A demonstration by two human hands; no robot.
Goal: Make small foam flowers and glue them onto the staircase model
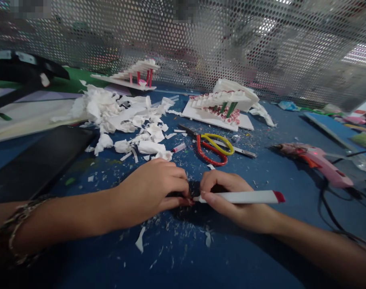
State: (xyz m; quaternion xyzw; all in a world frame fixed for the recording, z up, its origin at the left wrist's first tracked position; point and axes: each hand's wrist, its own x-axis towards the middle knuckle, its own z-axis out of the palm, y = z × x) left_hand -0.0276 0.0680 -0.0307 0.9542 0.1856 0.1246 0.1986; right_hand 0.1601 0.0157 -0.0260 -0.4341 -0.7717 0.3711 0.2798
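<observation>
Around the marker (249, 197), curled right grip (238, 212)

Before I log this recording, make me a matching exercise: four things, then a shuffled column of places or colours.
1. white pen-like tool
2. scissors
3. glue gun
4. white scraps

A. pink body
B. heaped beyond the left hand
C. held in the right hand
D. one red handle loop, one yellow

Pairs: 1-C, 2-D, 3-A, 4-B.
</observation>
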